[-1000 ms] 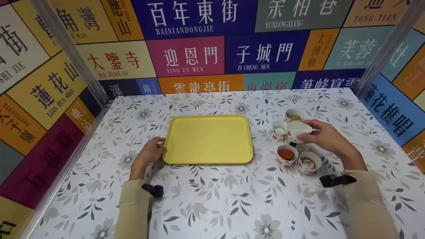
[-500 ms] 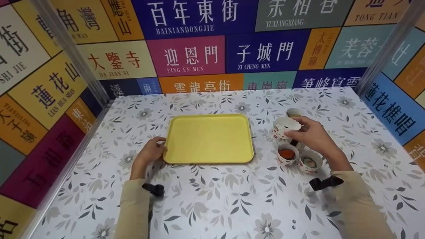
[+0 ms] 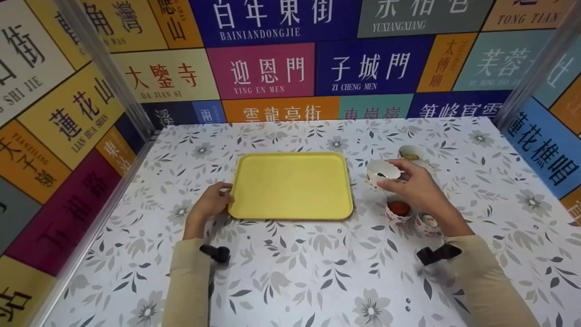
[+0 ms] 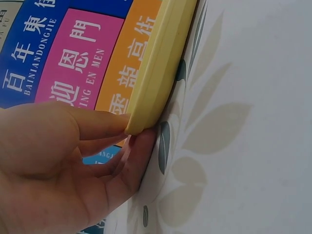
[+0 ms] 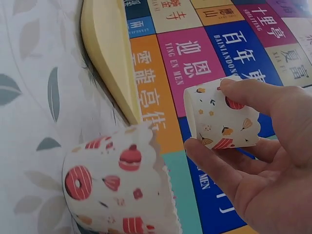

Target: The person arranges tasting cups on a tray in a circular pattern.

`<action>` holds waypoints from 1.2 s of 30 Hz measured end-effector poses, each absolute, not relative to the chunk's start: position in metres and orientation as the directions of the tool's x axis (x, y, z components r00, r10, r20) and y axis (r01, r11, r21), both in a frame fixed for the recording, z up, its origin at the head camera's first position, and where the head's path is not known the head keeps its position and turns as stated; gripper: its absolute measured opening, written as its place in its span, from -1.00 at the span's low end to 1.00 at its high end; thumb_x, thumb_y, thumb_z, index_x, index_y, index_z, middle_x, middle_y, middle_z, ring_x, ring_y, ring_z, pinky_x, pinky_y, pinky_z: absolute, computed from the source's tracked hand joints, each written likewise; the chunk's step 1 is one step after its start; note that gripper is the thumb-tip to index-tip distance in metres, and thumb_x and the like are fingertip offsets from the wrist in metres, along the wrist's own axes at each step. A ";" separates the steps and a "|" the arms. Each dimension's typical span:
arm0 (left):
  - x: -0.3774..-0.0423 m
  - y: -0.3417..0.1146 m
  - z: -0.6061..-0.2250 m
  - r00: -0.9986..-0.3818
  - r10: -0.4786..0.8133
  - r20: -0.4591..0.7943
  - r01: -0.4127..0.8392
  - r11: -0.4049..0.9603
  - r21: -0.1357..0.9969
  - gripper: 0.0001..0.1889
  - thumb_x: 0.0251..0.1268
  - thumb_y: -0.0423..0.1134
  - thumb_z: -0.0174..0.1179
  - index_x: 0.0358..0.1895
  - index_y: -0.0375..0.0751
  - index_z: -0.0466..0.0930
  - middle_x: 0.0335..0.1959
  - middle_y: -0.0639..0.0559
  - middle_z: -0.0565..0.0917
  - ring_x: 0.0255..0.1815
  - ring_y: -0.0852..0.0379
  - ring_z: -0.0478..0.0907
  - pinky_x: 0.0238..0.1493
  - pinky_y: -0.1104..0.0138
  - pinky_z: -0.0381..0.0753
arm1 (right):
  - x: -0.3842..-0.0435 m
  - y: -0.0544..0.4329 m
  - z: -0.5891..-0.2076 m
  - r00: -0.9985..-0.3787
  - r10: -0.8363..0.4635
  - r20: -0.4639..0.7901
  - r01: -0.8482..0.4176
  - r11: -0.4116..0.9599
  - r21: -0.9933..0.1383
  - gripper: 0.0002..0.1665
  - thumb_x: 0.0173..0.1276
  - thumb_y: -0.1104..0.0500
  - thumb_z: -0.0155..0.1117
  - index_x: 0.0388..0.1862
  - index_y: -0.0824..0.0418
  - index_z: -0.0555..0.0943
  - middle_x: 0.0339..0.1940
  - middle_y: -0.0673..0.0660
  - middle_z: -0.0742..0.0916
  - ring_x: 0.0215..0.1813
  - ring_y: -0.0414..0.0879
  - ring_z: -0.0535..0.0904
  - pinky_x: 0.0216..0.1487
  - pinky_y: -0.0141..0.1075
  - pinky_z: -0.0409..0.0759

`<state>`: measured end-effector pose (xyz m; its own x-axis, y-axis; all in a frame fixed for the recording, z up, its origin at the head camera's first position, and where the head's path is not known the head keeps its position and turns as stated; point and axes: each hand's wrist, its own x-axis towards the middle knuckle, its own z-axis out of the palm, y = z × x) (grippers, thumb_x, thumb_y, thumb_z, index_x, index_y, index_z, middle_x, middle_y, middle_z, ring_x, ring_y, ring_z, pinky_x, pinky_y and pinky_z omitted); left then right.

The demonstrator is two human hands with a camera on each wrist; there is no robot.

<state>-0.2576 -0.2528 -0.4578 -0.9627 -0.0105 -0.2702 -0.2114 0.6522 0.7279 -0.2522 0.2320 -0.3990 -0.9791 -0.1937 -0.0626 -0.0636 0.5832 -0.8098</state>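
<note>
My left hand point(image 3: 212, 200) grips the left edge of a yellow tray point(image 3: 290, 186). In the left wrist view the thumb lies on the rim and fingers reach beneath the tray point(image 4: 158, 73). My right hand point(image 3: 417, 186) holds a white paper baking cup point(image 3: 377, 178) by its side, between thumb and fingers, just right of the tray. Something dark shows inside it. The right wrist view shows this held cup point(image 5: 226, 117) patterned with small sweets, apart from a nearer cup point(image 5: 117, 180).
Below the right hand stand a cup with red contents point(image 3: 398, 211) and another with a round item point(image 3: 427, 223). Behind it is a cup with yellowish contents point(image 3: 409, 153); one more cup is partly hidden. The floral tablecloth point(image 3: 295, 272) meets a sign-covered wall point(image 3: 272, 72).
My right hand has moved left with the baking cup, from above the group of cups toward the tray. The left hand stays at the tray's edge. The head view has shifted slightly.
</note>
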 end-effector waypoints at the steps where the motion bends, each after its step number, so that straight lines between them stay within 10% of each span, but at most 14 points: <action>1: -0.258 -0.252 -0.457 -0.961 -0.012 -0.276 -0.218 0.647 0.731 -0.50 0.50 -0.32 0.00 0.45 -0.32 0.31 0.15 -0.35 0.59 -0.02 -0.05 0.64 -0.06 0.23 0.65 | -0.252 0.231 -0.399 -0.979 -0.195 -0.062 -0.067 0.590 -0.805 -0.02 0.32 -0.23 0.36 0.59 0.10 0.23 0.54 0.27 0.37 0.33 0.20 0.52 -0.13 -0.54 0.58; 11: -0.257 -0.250 -0.457 -0.962 -0.019 -0.274 -0.219 0.655 0.724 -0.51 0.48 -0.34 0.02 0.43 -0.34 0.33 0.13 -0.33 0.60 -0.03 -0.02 0.63 -0.06 0.27 0.62 | -0.263 0.198 -0.394 -0.981 -0.165 -0.100 -0.038 0.673 -0.739 -0.03 0.28 -0.25 0.39 0.56 0.06 0.29 0.55 0.24 0.37 0.52 0.25 0.29 0.37 0.14 0.46; 36: -0.257 -0.253 -0.458 -0.971 -0.011 -0.237 -0.189 0.639 0.746 -0.51 0.46 -0.33 0.07 0.41 -0.35 0.37 0.05 -0.31 0.63 -0.15 0.05 0.63 -0.14 0.31 0.64 | -0.303 0.118 -0.386 -0.973 -0.217 -0.074 -0.080 0.624 -0.777 -0.08 0.26 -0.07 0.46 0.54 0.08 0.30 0.46 0.17 0.49 0.42 0.12 0.42 0.30 0.02 0.53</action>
